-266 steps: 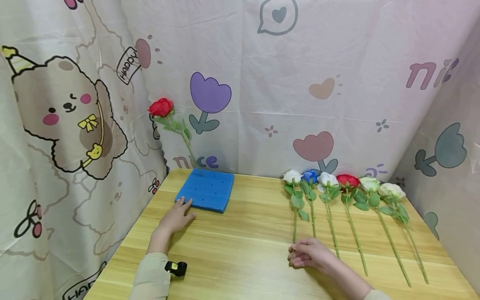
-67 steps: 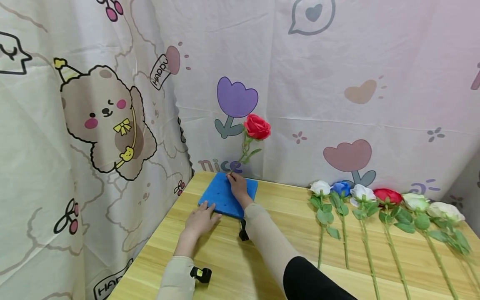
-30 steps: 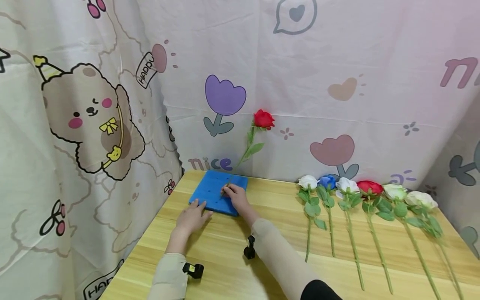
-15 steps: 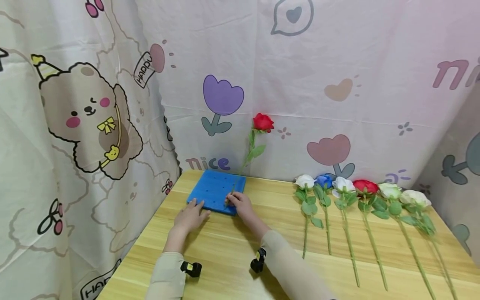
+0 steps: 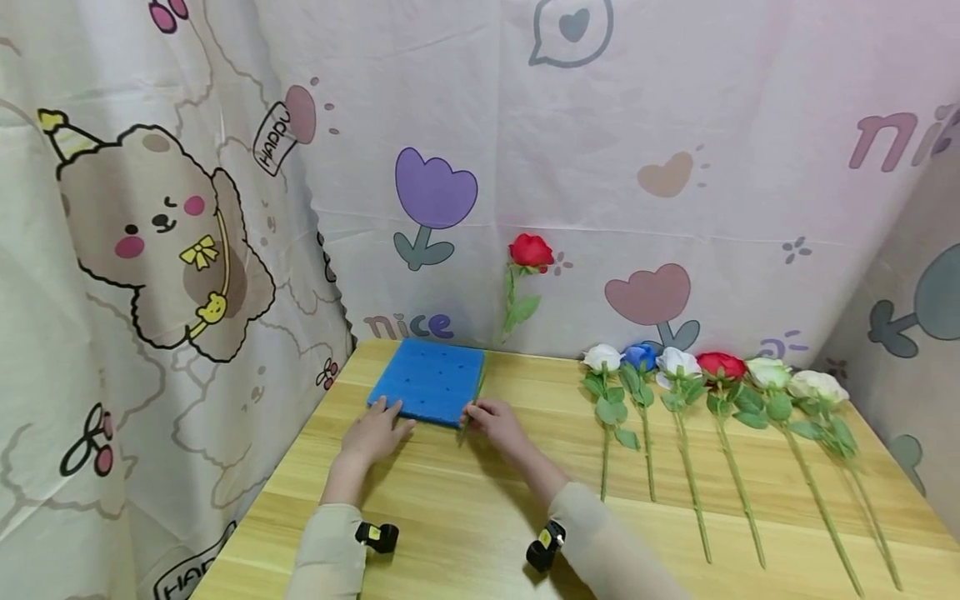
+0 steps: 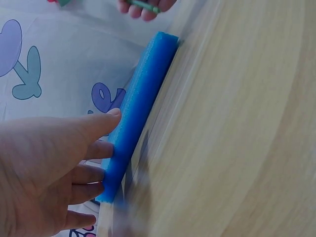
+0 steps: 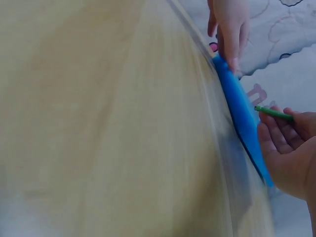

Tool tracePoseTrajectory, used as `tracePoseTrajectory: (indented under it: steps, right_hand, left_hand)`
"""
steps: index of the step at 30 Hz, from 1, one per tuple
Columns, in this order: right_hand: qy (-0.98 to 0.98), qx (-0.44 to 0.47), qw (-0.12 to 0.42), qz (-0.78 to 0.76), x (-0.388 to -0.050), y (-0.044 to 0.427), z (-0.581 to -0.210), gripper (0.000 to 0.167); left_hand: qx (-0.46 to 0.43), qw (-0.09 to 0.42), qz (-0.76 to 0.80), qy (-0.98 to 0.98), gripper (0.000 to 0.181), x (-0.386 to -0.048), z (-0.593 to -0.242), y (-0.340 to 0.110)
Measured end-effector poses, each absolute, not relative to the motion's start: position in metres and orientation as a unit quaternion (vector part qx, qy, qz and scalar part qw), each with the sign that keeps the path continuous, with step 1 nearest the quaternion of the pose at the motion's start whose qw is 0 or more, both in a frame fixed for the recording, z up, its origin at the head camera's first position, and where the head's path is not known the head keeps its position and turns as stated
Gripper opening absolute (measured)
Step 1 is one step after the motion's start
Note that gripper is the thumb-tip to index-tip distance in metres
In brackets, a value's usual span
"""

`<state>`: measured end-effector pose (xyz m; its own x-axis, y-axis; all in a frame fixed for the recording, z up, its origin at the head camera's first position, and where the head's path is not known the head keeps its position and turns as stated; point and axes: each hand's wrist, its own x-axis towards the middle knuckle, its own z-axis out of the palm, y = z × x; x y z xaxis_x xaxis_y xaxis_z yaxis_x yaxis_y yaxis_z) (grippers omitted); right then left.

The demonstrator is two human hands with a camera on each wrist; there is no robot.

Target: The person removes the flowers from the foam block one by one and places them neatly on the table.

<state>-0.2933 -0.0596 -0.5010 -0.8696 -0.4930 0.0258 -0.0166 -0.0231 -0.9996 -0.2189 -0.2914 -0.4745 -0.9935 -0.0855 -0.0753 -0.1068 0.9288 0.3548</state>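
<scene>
My left hand (image 5: pixel 372 433) rests with fairly straight fingers on the front left corner of a blue foam block (image 5: pixel 431 375) dotted with small holes. The left wrist view shows that hand's thumb (image 6: pixel 106 121) and fingertips against the block's edge. My right hand (image 5: pixel 498 425) pinches a red rose (image 5: pixel 531 252) low on its stem, near the block's front right corner. Its bloom stands up in front of the curtain. In the right wrist view, the cut end of the green stem (image 7: pixel 274 113) sticks out past the fingers, free of the foam.
On the right of the wooden table (image 5: pixel 450 517) several roses lie in a row: white (image 5: pixel 602 358), blue (image 5: pixel 640 357), another white (image 5: pixel 678 364), red (image 5: pixel 722 366) and two pale ones. A printed curtain (image 5: pixel 480 283) hangs behind and at the sides.
Earlier the red rose stood in the foam and my right hand was at a white rose's stem. It then gripped the red rose, which has come out of the foam and moved toward me.
</scene>
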Motion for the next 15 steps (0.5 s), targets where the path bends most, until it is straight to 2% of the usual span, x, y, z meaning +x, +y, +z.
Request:
tracePoseTrajectory:
  steps: [6, 15]
  right_hand:
    - [0.686, -0.205, 0.179, -0.675, -0.28, -0.042, -0.498, 0.03]
    - [0.693, -0.18, 0.192, -0.671, -0.259, -0.016, -0.494, 0.027]
  left_hand:
    - [-0.05, 0.031, 0.186, 0.981, 0.064, -0.219, -0.476, -0.291]
    - [-0.046, 0.03, 0.189, 0.98, 0.064, -0.219, -0.475, -0.291]
